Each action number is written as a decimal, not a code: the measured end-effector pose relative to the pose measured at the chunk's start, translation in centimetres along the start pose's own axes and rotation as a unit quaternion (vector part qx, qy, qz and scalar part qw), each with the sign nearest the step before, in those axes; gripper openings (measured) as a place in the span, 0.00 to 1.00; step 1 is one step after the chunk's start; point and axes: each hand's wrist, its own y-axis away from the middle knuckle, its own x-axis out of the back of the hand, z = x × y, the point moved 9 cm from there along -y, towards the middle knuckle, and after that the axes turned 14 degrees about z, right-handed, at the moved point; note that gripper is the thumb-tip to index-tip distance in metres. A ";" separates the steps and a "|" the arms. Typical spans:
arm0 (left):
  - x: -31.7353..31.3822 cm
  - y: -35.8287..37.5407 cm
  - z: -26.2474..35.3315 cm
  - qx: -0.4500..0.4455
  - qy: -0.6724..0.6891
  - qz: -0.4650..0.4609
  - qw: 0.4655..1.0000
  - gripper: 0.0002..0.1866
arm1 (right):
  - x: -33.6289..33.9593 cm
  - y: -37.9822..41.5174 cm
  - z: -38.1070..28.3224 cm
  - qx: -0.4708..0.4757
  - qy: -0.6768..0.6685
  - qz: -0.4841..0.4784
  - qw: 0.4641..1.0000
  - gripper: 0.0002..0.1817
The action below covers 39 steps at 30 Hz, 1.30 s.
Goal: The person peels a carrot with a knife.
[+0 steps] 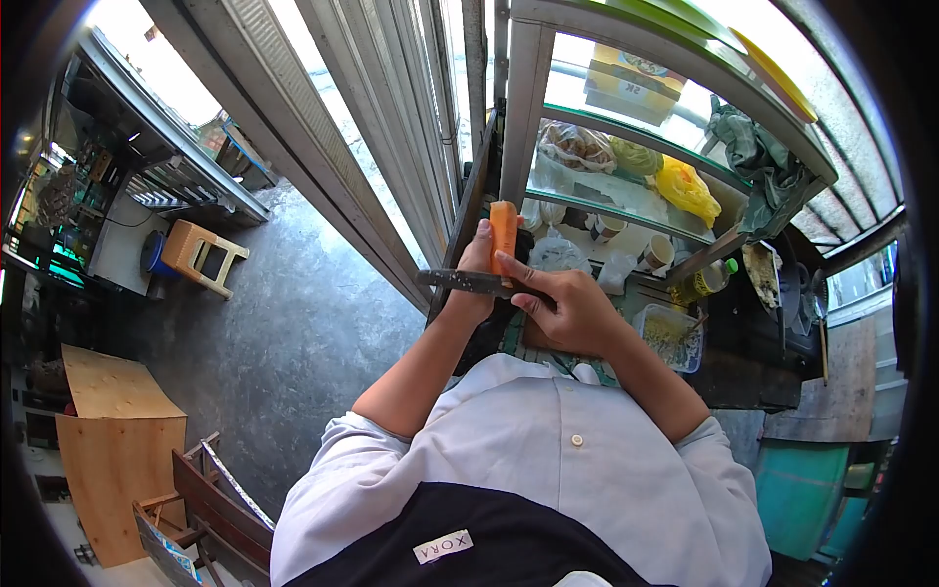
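Note:
An orange carrot (503, 233) stands nearly upright in front of me, its lower end towards my body. My left hand (476, 256) is closed around its left side. In my right hand (565, 301) is a knife (462, 282) with a dark, speckled blade pointing left, lying across the carrot's lower end. The right thumb rests against the carrot just above the blade. Part of the knife's handle is hidden by the right fingers. Below and right of that hand sits a clear plastic tub (669, 338) with pale, shredded-looking food.
A glass-shelved cabinet (626, 210) rises ahead, holding a yellow plastic bag (688, 191) and other bagged food. To the right are an oil bottle (706, 281) and a wok (761, 276). An orange stool (203, 256) stands on the concrete floor at left, beyond metal folding shutters (342, 117).

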 end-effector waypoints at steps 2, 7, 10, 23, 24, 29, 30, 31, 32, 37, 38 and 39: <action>-0.1 0.1 0.0 -0.005 -0.007 0.017 1.000 0.27 | 0.2 -0.1 0.0 -0.007 -0.005 0.010 1.000 0.29; 0.6 -0.6 -0.7 -0.010 -0.041 -0.004 0.999 0.29 | 0.4 -0.3 0.3 0.003 0.004 0.030 1.000 0.29; 0.2 -0.6 -1.4 0.021 -0.035 -0.064 0.997 0.29 | 0.4 -0.7 1.2 -0.019 0.045 -0.003 0.999 0.31; 1.0 -0.8 -1.6 0.045 0.001 0.054 0.998 0.28 | 0.6 -0.7 0.2 -0.021 -0.069 -0.046 0.996 0.31; 1.2 -0.9 -1.6 0.046 0.003 0.067 0.997 0.27 | 0.6 -0.6 0.2 -0.025 -0.064 -0.054 0.996 0.31; 1.9 -1.3 -2.1 0.050 0.003 0.080 0.996 0.28 | 0.2 -0.6 0.8 -0.041 -0.044 -0.084 0.995 0.31; 1.8 -1.4 -1.8 0.030 -0.003 0.067 0.997 0.28 | 0.3 -0.7 0.8 -0.038 -0.038 -0.073 0.996 0.31; 1.6 -1.4 -1.5 0.010 -0.009 0.054 0.998 0.28 | 0.4 -0.8 0.8 -0.036 -0.033 -0.061 0.997 0.31; 1.6 -1.4 -1.5 0.010 -0.009 0.054 0.998 0.28 | 0.3 -0.8 0.8 -0.036 -0.032 -0.061 0.997 0.31; 1.5 -1.3 -1.7 0.038 -0.027 0.042 0.998 0.28 | 0.5 -1.0 1.0 0.006 0.002 -0.006 1.000 0.31; 1.4 -1.1 -1.7 0.037 -0.027 0.042 0.998 0.28 | 0.6 -1.1 1.1 0.007 0.002 -0.006 1.000 0.31; 0.7 -0.6 -1.6 0.032 -0.025 0.019 0.999 0.29 | 0.6 -1.1 1.6 -0.003 0.028 -0.017 0.999 0.33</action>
